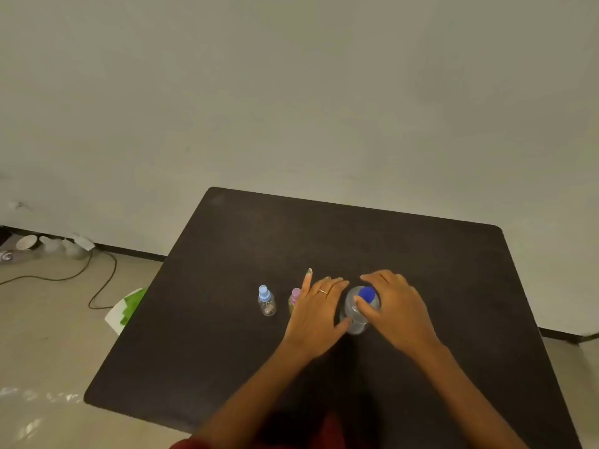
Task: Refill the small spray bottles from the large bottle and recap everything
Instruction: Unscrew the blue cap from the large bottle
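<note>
Hands cup large bottle (356, 314): left hand (316, 314) steadies body, right hand (393, 307) grips blue cap (368, 293); careless twisting could topple pink-capped spray bottle (294, 298) at nine o'clock.

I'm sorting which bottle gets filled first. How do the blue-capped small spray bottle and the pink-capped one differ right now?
The blue-capped spray bottle stands in full view at the left, apart from both hands; the pink-capped spray bottle is partly hidden behind the left hand. The blue-capped one's body looks clear, the pink-capped one's yellowish. Both stand upright, capped, on the dark table.
</note>
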